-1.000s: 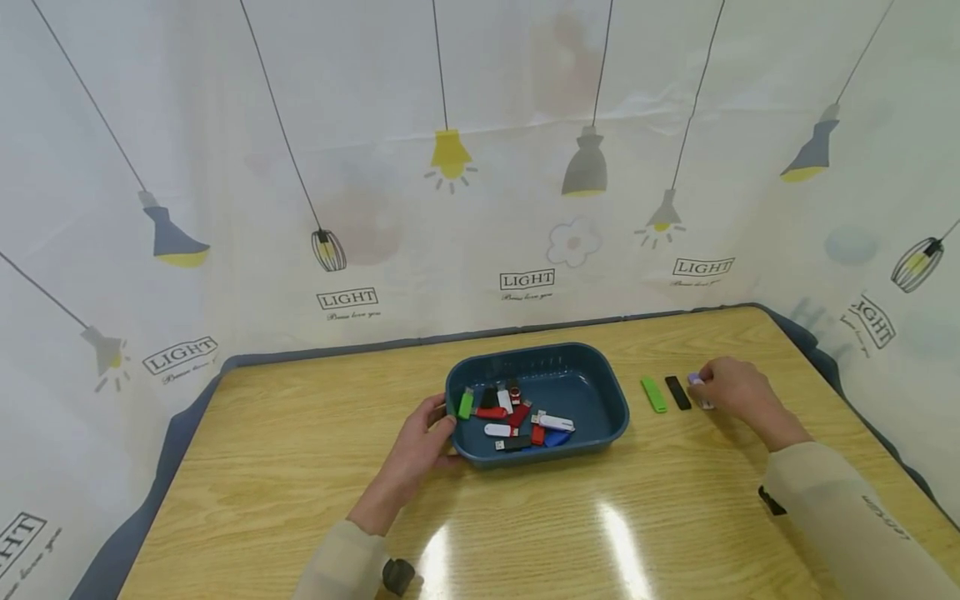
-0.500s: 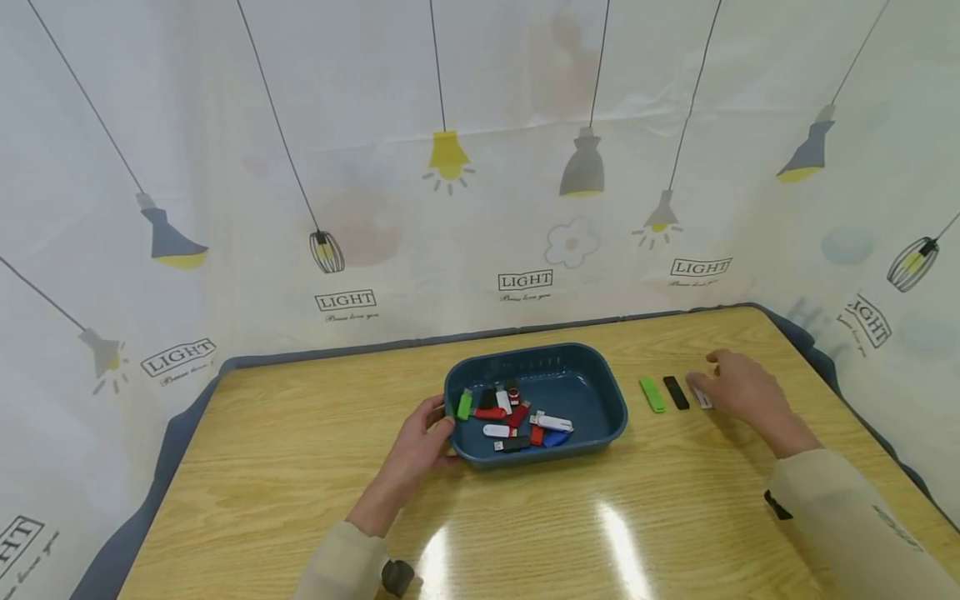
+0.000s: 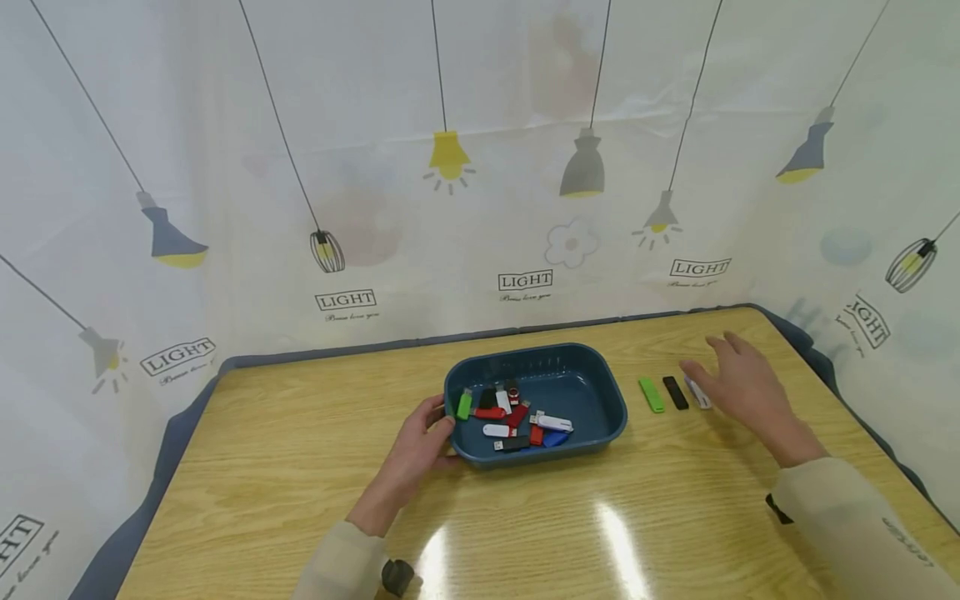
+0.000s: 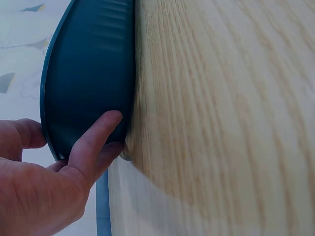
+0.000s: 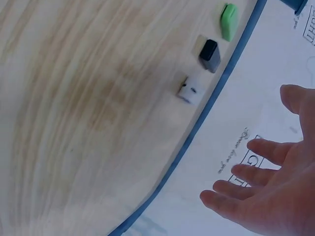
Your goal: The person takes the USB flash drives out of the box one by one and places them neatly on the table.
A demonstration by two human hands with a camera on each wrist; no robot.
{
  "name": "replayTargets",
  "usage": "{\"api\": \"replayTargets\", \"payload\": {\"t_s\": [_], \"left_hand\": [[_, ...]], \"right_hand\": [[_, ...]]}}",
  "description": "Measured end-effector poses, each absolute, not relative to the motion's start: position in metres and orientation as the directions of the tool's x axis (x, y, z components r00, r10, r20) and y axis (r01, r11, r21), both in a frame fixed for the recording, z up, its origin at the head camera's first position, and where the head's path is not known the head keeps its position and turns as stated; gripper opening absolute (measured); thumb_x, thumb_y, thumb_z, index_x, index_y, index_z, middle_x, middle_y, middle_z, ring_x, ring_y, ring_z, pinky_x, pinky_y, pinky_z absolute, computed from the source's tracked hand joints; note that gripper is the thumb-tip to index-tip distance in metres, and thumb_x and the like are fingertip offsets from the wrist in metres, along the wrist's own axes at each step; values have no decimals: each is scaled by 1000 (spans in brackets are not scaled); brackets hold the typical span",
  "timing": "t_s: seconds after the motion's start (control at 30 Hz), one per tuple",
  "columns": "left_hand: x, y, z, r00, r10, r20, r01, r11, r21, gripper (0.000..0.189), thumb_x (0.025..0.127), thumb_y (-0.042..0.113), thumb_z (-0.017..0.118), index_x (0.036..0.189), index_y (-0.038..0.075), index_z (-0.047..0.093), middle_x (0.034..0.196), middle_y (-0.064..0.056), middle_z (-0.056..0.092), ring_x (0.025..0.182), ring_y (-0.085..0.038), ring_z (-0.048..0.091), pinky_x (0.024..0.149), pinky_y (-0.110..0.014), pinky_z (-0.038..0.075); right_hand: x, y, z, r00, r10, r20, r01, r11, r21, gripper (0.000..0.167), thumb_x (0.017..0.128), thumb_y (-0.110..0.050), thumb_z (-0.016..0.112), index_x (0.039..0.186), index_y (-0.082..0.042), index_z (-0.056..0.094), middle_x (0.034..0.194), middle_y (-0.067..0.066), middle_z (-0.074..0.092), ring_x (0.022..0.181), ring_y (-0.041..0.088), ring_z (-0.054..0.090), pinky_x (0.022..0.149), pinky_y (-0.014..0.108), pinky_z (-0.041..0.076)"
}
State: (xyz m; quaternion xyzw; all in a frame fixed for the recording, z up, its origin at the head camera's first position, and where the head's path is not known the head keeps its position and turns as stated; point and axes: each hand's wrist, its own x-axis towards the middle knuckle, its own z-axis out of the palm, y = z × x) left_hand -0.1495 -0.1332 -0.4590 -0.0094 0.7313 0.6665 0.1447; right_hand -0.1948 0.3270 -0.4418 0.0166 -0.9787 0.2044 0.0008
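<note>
My left hand grips the left end of a dark blue plastic tray, and in the left wrist view its fingers lie along the outer wall. Several USB sticks lie jumbled inside, mostly at the left and front, among them a green one and a white one. To the tray's right, three more USB sticks stand in a row on the table: green, black, and white-lilac. Just beside the white-lilac one, my right hand is raised with spread fingers and holds nothing.
The wooden table extends around the tray, with a dark blue edge at the back and sides. A pale curtain printed with lamps rises behind it. Light glares off the tabletop at the front.
My right hand has let go of the white-lilac USB stick, lifted slightly up and to the right, and spread its fingers. The left hand and the tray have stayed in place.
</note>
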Motion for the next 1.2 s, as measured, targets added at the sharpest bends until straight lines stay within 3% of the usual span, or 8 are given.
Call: {"api": "replayTargets", "payload": {"t_s": [0.2, 0.47, 0.9, 1.2], "left_hand": [[-151, -133, -460, -957, 170, -236, -219, 113, 969, 53, 107, 12, 45, 157, -2, 34, 159, -29, 34, 131, -45, 53, 89, -53, 59], [-153, -133, -463, -956, 163, -243, -226, 116, 967, 52, 107, 13, 45, 157, -1, 34, 159, -27, 36, 132, -43, 53, 88, -51, 60], [-154, -134, -464, -955, 158, -252, -235, 120, 965, 53, 107, 13, 45, 157, -1, 34, 160, -27, 35, 130, -43, 54, 87, -50, 61], [-154, -134, -463, -953, 160, -256, -238, 121, 964, 53, 107, 13, 45, 157, -1, 34, 160, -28, 34, 130, -43, 54, 87, -49, 61]], "right_hand": [[-191, 313, -433, -997, -53, 59, -73, 897, -437, 89, 105, -56, 48, 152, 18, 30, 157, 46, 13, 139, 66, 20, 108, 79, 24], [-185, 283, -418, -984, -108, 145, -163, 880, -447, 88, 103, -54, 55, 156, 12, 30, 160, 41, 17, 142, 62, 23, 108, 77, 27], [-173, 228, -393, -939, -251, 234, -324, 873, -364, 83, 98, -46, 68, 157, 3, 36, 164, 32, 24, 145, 55, 28, 111, 71, 33], [-170, 197, -387, -922, -323, 213, -378, 869, -319, 83, 97, -50, 68, 158, -1, 38, 165, 27, 26, 147, 50, 29, 112, 68, 35]]}}
